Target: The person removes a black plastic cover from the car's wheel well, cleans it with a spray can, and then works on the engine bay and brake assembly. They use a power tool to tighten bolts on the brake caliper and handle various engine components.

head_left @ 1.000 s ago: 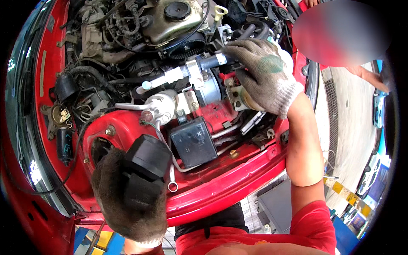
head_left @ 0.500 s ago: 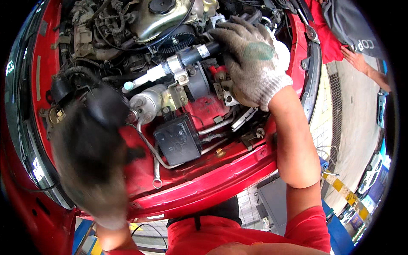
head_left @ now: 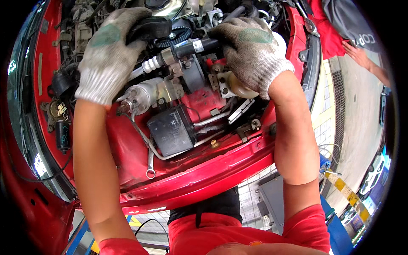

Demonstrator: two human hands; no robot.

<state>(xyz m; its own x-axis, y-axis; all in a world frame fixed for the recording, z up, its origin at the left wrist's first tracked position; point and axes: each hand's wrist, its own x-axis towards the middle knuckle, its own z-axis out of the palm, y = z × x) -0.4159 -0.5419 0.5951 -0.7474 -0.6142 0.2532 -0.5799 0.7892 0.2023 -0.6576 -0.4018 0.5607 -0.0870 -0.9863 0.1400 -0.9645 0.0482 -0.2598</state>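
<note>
While right hand (head_left: 250, 51) grips hose (head_left: 199, 46), left hand (head_left: 108, 51) holds blk part (head_left: 153, 29).

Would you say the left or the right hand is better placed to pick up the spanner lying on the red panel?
Probably the left. The left hand is above the spanner on that side; the right hand grips the black hose farther away.

A black box-shaped unit (head_left: 172, 131) sits at centre frame, a wrench (head_left: 150, 161) lies lower left of it, and another person's hand (head_left: 356, 53) rests upper right.
</note>
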